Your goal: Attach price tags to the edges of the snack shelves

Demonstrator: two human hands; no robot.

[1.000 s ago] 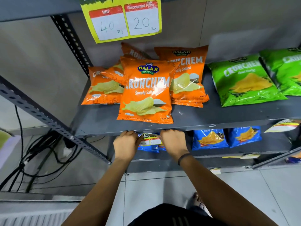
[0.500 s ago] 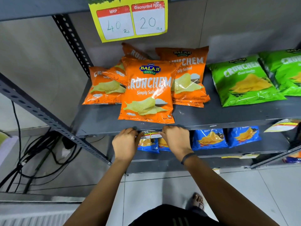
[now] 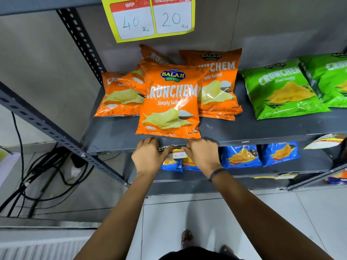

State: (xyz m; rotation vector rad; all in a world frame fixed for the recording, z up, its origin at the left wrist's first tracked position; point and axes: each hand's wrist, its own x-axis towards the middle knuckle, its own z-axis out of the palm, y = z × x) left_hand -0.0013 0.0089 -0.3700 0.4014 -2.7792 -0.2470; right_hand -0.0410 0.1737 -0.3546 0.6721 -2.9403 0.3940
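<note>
A small yellow price tag (image 3: 176,154) with a black header sits against the front edge of the grey middle shelf (image 3: 262,139), just below the orange chip bags (image 3: 170,102). My left hand (image 3: 148,156) grips the tag's left end and my right hand (image 3: 202,155) grips its right end, with the fingers of both curled over the shelf lip. Most of the tag is hidden by my fingers. A larger yellow price tag (image 3: 150,18) reading 40 and 20 hangs from the shelf above.
Green chip bags (image 3: 281,91) lie to the right on the same shelf. Blue chip bags (image 3: 242,155) fill the lower shelf. Another tag (image 3: 326,140) hangs at the right edge. A slotted upright (image 3: 47,128) crosses at left, with black cables (image 3: 37,175) on the floor behind it.
Both hands have risen slightly to the shelf lip and pressed the tag against it; more of the tag's black header and yellow face shows between them.
</note>
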